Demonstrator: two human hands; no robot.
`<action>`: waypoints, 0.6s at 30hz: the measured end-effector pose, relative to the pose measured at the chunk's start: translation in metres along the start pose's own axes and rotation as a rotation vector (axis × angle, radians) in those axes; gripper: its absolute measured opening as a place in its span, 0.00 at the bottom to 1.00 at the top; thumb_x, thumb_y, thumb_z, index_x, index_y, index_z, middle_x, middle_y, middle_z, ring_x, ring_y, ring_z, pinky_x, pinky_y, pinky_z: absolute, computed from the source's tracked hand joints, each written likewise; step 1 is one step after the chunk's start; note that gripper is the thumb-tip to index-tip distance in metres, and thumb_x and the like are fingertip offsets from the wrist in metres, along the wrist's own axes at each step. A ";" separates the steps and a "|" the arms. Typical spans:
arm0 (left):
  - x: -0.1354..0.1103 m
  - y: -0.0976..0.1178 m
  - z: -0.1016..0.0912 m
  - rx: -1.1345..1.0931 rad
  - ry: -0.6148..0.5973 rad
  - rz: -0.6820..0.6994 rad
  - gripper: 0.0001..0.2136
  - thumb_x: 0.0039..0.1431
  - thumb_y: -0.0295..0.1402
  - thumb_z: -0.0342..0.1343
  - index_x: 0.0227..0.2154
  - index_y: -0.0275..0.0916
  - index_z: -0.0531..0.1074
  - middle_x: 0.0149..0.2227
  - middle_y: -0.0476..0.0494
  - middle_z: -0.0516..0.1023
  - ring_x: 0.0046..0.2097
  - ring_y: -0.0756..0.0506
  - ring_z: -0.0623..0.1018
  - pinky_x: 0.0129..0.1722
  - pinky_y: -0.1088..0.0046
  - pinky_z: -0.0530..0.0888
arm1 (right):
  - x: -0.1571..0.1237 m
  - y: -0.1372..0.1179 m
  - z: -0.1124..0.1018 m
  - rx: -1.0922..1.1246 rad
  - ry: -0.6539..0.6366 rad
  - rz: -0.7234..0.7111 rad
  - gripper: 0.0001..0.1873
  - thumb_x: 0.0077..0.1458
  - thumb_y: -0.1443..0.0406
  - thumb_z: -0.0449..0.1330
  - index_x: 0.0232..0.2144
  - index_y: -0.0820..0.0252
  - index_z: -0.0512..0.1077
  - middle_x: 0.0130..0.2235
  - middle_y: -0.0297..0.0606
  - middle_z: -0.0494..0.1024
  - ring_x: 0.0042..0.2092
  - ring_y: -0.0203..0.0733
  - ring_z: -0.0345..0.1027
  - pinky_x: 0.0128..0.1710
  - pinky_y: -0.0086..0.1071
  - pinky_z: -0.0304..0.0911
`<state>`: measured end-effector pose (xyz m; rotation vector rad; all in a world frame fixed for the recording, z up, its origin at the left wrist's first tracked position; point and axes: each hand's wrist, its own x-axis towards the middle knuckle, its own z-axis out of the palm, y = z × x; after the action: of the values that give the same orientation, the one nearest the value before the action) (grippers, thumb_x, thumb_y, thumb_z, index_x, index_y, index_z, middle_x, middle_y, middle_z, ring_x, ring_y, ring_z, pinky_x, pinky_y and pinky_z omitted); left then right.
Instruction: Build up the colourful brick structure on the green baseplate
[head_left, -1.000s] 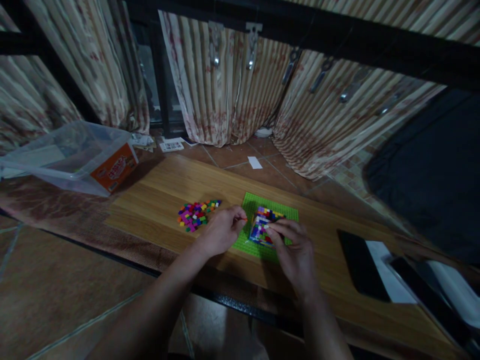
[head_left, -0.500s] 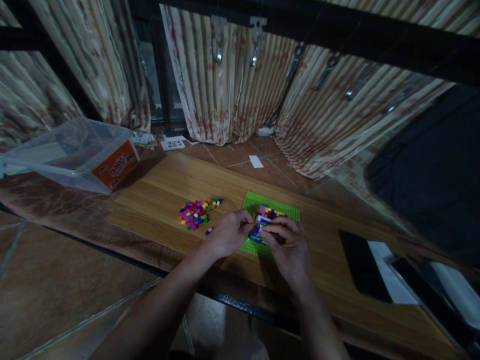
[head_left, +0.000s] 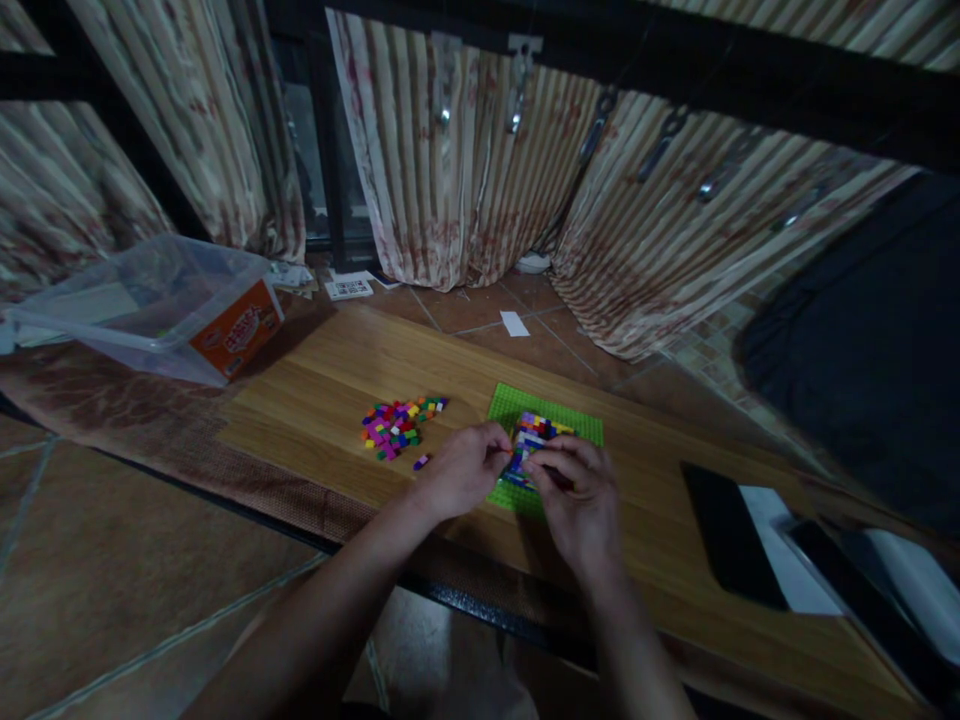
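Note:
A green studded baseplate (head_left: 501,402) lies on the wooden board, carrying a block of many-coloured toy bricks (head_left: 534,424). At the block's left side is my left hand (head_left: 469,468), its thumb and forefinger pinched on a tiny orange brick (head_left: 511,453). My right hand (head_left: 581,490) reaches over the block from the right, with thumb and fingertips closed together at the bricks. What they hold, if anything, is too small to make out. The fingers hide the block's lower right part.
Loose coloured bricks (head_left: 394,428) are heaped on the wooden board (head_left: 330,365), left of my hands. A clear plastic bin (head_left: 142,345) with an orange label stands at the far left. To the right lie a black flat object (head_left: 731,535) and white paper (head_left: 787,560).
The view has shifted slightly, so everything appears a little further right. Both hands keep nearly the same pose at the brick block.

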<state>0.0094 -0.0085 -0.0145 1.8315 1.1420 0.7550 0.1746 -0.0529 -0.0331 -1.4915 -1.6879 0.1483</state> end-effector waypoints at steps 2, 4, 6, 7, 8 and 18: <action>0.000 -0.001 0.001 -0.008 -0.001 0.000 0.05 0.54 0.26 0.51 0.29 0.37 0.71 0.25 0.51 0.71 0.28 0.51 0.69 0.29 0.75 0.64 | 0.000 0.000 0.000 -0.040 -0.012 -0.027 0.05 0.54 0.61 0.61 0.29 0.50 0.77 0.38 0.35 0.75 0.43 0.45 0.64 0.44 0.41 0.58; 0.000 -0.002 0.002 -0.027 -0.004 0.001 0.05 0.54 0.26 0.50 0.29 0.38 0.71 0.25 0.51 0.72 0.28 0.50 0.70 0.29 0.75 0.64 | 0.000 -0.001 0.001 -0.078 -0.017 -0.047 0.06 0.55 0.61 0.60 0.29 0.49 0.77 0.38 0.34 0.76 0.43 0.45 0.64 0.44 0.42 0.58; 0.000 -0.005 0.004 -0.048 -0.006 0.008 0.05 0.54 0.26 0.50 0.28 0.38 0.70 0.25 0.51 0.71 0.28 0.50 0.70 0.29 0.76 0.65 | 0.001 -0.001 0.002 -0.105 -0.016 -0.051 0.06 0.55 0.61 0.60 0.29 0.49 0.77 0.38 0.34 0.76 0.43 0.45 0.63 0.44 0.42 0.57; 0.001 -0.006 0.004 -0.055 -0.006 0.015 0.05 0.54 0.26 0.50 0.28 0.38 0.70 0.25 0.51 0.71 0.28 0.51 0.70 0.29 0.76 0.65 | 0.001 -0.001 0.003 -0.111 -0.010 -0.049 0.06 0.55 0.62 0.60 0.29 0.49 0.77 0.38 0.34 0.76 0.43 0.45 0.63 0.44 0.42 0.57; 0.001 -0.008 0.005 -0.061 -0.003 0.022 0.05 0.54 0.26 0.50 0.28 0.38 0.70 0.25 0.51 0.71 0.28 0.51 0.70 0.29 0.76 0.65 | 0.001 -0.001 0.004 -0.112 -0.006 -0.046 0.06 0.55 0.62 0.60 0.28 0.50 0.77 0.37 0.34 0.76 0.43 0.45 0.63 0.44 0.42 0.57; 0.001 -0.008 0.000 -0.106 0.000 0.006 0.05 0.55 0.27 0.51 0.30 0.36 0.73 0.27 0.49 0.75 0.30 0.50 0.73 0.30 0.76 0.68 | -0.003 -0.003 0.007 -0.015 0.055 0.029 0.05 0.54 0.61 0.61 0.28 0.51 0.77 0.38 0.36 0.75 0.43 0.45 0.65 0.45 0.41 0.59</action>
<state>0.0070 -0.0059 -0.0213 1.7476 1.0768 0.8040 0.1676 -0.0534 -0.0379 -1.5188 -1.6275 0.1099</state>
